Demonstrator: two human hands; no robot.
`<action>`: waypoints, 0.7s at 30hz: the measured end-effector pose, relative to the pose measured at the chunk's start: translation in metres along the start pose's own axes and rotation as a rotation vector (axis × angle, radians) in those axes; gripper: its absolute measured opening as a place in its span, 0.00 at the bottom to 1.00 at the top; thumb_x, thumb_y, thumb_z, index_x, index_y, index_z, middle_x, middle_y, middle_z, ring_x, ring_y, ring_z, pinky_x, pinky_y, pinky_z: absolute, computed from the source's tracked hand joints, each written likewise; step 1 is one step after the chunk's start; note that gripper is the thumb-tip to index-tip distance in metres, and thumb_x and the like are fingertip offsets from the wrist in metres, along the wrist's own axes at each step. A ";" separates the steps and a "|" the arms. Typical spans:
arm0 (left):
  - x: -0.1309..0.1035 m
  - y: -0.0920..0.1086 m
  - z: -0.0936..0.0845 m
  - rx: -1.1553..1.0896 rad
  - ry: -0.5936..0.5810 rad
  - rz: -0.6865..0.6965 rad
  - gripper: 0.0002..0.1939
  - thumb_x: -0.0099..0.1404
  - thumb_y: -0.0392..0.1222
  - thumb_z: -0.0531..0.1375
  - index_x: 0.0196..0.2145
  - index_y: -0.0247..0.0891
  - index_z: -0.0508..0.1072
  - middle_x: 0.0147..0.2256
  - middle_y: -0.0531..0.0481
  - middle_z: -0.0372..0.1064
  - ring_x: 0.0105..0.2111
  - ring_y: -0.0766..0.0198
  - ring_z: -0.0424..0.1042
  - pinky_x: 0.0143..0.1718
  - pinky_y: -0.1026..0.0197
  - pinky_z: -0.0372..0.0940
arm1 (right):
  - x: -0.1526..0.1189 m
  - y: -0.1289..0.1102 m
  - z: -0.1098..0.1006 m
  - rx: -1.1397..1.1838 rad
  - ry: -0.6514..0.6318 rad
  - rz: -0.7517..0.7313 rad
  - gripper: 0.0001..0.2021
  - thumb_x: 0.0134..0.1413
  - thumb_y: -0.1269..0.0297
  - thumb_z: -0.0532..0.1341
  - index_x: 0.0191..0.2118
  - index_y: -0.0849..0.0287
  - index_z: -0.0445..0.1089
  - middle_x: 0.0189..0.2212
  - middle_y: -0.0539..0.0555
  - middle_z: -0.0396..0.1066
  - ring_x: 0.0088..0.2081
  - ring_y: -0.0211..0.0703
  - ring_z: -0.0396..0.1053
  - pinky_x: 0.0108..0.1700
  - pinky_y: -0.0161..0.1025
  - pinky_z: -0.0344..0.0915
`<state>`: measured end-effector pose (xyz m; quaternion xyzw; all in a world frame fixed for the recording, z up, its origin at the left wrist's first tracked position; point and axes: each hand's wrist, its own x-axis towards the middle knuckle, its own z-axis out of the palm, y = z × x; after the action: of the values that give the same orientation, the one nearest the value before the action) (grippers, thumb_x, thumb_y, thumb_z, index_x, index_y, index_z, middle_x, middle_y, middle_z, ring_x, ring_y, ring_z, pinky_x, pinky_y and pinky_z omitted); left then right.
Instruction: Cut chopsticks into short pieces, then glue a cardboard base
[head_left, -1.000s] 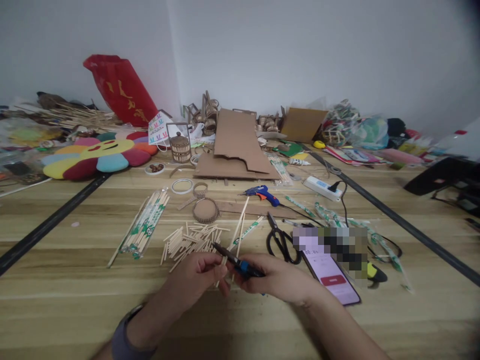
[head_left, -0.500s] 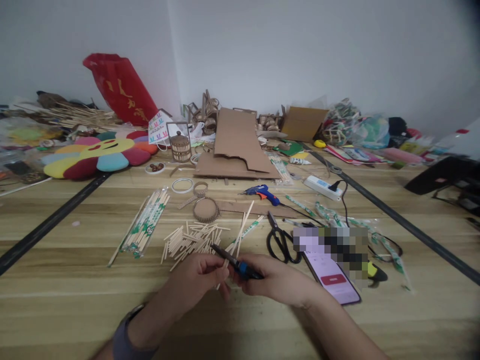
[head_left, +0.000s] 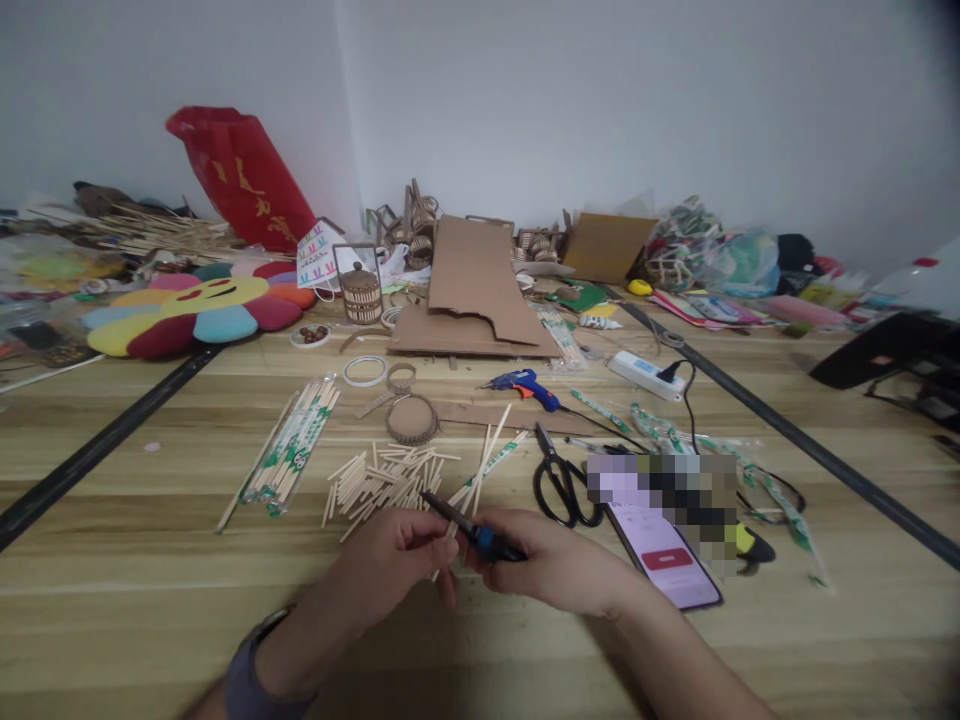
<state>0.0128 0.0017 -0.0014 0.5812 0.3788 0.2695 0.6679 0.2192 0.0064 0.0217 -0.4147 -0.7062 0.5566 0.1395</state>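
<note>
My left hand [head_left: 412,550] is closed, pinching a wooden chopstick [head_left: 491,455] that slants up and away from me. My right hand [head_left: 544,560] grips a knife [head_left: 491,543] with a blue and black handle, its dark blade pointing left across the chopstick near my left fingertips. Just beyond my hands lies a pile of short cut sticks [head_left: 386,482]. Behind that pile sits a round cardboard piece [head_left: 412,419] with a ridged rim. To the right of the knife rest black-handled scissors [head_left: 564,480].
Wrapped chopsticks [head_left: 292,450] lie at left. A blue glue gun [head_left: 523,386], its cord trailing right, sits near a power strip [head_left: 645,375]. A phone [head_left: 667,560] is beside my right forearm. Cardboard sheets [head_left: 476,290] and a small stick-built bucket [head_left: 361,298] stand farther back.
The chopstick's far end has swung very slightly right. Both hands stay in nearly the same place, with the knife still across the stick.
</note>
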 end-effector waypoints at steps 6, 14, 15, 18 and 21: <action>0.000 -0.001 -0.002 0.063 -0.008 -0.001 0.18 0.63 0.53 0.58 0.30 0.37 0.80 0.21 0.53 0.73 0.22 0.65 0.70 0.29 0.65 0.59 | 0.002 0.005 0.003 -0.120 0.059 -0.045 0.10 0.40 0.73 0.56 0.33 0.59 0.67 0.29 0.47 0.64 0.32 0.39 0.61 0.34 0.34 0.56; 0.000 -0.005 -0.002 0.031 -0.032 0.016 0.18 0.63 0.53 0.58 0.32 0.36 0.80 0.22 0.54 0.72 0.21 0.67 0.68 0.29 0.66 0.59 | 0.000 0.004 0.003 -0.146 0.032 -0.076 0.09 0.40 0.74 0.55 0.32 0.58 0.65 0.28 0.46 0.63 0.31 0.38 0.60 0.33 0.33 0.55; 0.001 -0.006 -0.002 0.024 -0.036 0.022 0.18 0.63 0.53 0.58 0.32 0.36 0.80 0.23 0.53 0.73 0.21 0.67 0.68 0.29 0.66 0.59 | 0.000 0.003 0.002 -0.137 0.025 -0.077 0.09 0.39 0.74 0.55 0.32 0.58 0.65 0.28 0.46 0.62 0.31 0.38 0.59 0.33 0.33 0.55; 0.002 -0.007 -0.003 0.032 -0.028 0.032 0.17 0.64 0.52 0.58 0.32 0.36 0.79 0.24 0.53 0.73 0.22 0.67 0.68 0.29 0.66 0.59 | 0.001 0.003 0.002 -0.126 0.039 -0.074 0.10 0.40 0.73 0.55 0.32 0.59 0.65 0.29 0.47 0.63 0.32 0.39 0.60 0.33 0.33 0.56; 0.002 -0.005 -0.002 0.049 -0.013 0.014 0.18 0.63 0.52 0.58 0.31 0.35 0.79 0.21 0.54 0.71 0.22 0.66 0.68 0.29 0.65 0.59 | 0.001 0.004 0.003 -0.148 0.063 -0.076 0.10 0.40 0.73 0.55 0.33 0.59 0.65 0.29 0.47 0.64 0.32 0.39 0.61 0.34 0.33 0.56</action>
<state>0.0122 0.0034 -0.0064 0.6015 0.3770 0.2610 0.6542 0.2183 0.0058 0.0168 -0.4140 -0.7560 0.4839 0.1514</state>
